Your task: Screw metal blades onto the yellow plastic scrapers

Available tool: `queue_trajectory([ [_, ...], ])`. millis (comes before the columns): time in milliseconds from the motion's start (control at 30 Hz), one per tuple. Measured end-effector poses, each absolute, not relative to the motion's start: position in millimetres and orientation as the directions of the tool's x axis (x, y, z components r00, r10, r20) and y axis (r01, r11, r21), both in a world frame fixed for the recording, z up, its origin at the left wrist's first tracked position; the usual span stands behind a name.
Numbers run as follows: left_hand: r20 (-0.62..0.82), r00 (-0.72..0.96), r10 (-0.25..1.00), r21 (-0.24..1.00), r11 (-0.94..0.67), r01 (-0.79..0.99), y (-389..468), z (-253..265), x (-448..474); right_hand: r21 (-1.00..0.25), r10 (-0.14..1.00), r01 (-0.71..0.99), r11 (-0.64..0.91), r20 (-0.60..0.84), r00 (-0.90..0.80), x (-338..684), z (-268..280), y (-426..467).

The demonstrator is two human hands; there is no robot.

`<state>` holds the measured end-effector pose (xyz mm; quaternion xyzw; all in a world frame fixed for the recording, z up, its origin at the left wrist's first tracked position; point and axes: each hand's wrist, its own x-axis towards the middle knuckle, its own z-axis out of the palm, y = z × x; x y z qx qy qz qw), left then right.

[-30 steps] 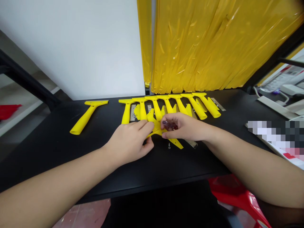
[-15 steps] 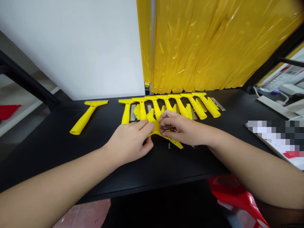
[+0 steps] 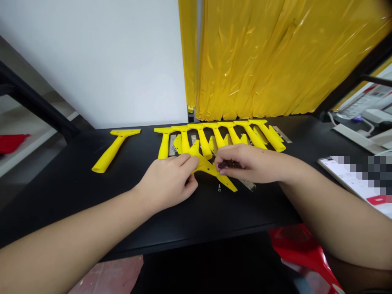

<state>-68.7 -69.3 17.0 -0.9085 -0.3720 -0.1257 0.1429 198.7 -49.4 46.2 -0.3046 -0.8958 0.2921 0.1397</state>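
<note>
Left hand [image 3: 168,179] gripping yellow handle [image 3: 206,165], right hand [image 3: 252,163] holding dark object [image 3: 228,164], tabletop edge [image 3: 196,239] apart

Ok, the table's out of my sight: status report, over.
Left hand grips yellow scraper handle. Right hand closed on dark object, mostly hidden. Small metal fastener and flat yellow piece lie close by, not visibly blocking.

We see smooth, satiny plastic in the yellow handles [image 3: 112,152] and shiny metal in the strips [image 3: 282,134] and small screw [image 3: 219,188]. Our black table [image 3: 199,216] looks smooth and matt, the yellow curtain [image 3: 260,61] glossy, wrinkled plastic, the white panel [image 3: 107,61] smooth and dull.
</note>
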Motion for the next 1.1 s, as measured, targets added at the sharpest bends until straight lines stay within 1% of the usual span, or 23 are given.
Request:
queue_trajectory([
  [100, 0.308, 0.645, 0.699, -0.17, -0.627, 0.76, -70.7, 19.8, -68.5, -0.555, 0.595, 0.53, 0.641, -0.076, -0.8, 198.3, 45.7, -53.6],
  [200, 0.292, 0.601, 0.744, -0.174, -0.577, 0.798, -71.8, 21.9, -68.4, -0.513, 0.56, 0.538, 0.668, -0.128, -0.818, 192.0, 40.9, -58.0],
  [333, 0.293, 0.579, 0.761, -0.167, -0.555, 0.815, -71.2, 22.5, -68.3, -0.509, 0.536, 0.521, 0.685, -0.131, -0.834, 186.8, 37.8, -57.0],
  [433, 0.33, 0.583, 0.742, -0.137, -0.574, 0.807, -71.2, 23.0, -68.7, -0.579, 0.545, 0.503, 0.642, -0.116, -0.83, 192.1, 40.4, -51.6],
  [500, 0.395, 0.593, 0.702, -0.093, -0.612, 0.785, -72.1, 23.8, -69.5, -0.644, 0.584, 0.476, 0.599, -0.056, -0.81, 198.8, 42.6, -47.3],
  [567, 0.458, 0.597, 0.659, -0.014, -0.666, 0.746, -72.8, 24.4, -70.4, -0.711, 0.655, 0.431, 0.556, 0.055, -0.754, 205.4, 43.4, -43.0],
  [633, 0.502, 0.577, 0.644, 0.098, -0.706, 0.702, -72.4, 23.9, -71.3, -0.756, 0.72, 0.381, 0.531, 0.167, -0.673, 209.8, 41.9, -38.6],
  [700, 0.533, 0.544, 0.648, 0.208, -0.724, 0.658, -70.5, 21.7, -71.7, -0.793, 0.745, 0.325, 0.515, 0.228, -0.626, 210.6, 38.6, -34.8],
  [767, 0.566, 0.494, 0.659, 0.317, -0.728, 0.608, -67.8, 18.3, -71.3, -0.838, 0.745, 0.254, 0.482, 0.239, -0.623, 207.7, 34.8, -32.6],
  [833, 0.577, 0.428, 0.696, 0.46, -0.71, 0.533, -65.4, 14.8, -70.0, -0.888, 0.74, 0.178, 0.424, 0.225, -0.634, 201.6, 31.3, -33.3],
  [900, 0.548, 0.35, 0.76, 0.62, -0.65, 0.44, -64.0, 12.3, -67.5, -0.92, 0.736, 0.129, 0.369, 0.205, -0.645, 193.3, 28.4, -37.4],
  [967, 0.502, 0.276, 0.82, 0.743, -0.572, 0.347, -63.8, 11.8, -63.5, -0.938, 0.737, 0.106, 0.329, 0.185, -0.651, 184.1, 25.7, -44.2],
  [1033, 0.456, 0.22, 0.862, 0.823, -0.503, 0.263, -64.2, 13.4, -57.9, -0.952, 0.751, 0.1, 0.29, 0.162, -0.64, 175.4, 22.8, -51.6],
  [1100, 0.41, 0.203, 0.889, 0.872, -0.448, 0.196, -65.2, 17.2, -51.0, -0.962, 0.771, 0.084, 0.261, 0.156, -0.618, 168.5, 20.6, -57.6],
])
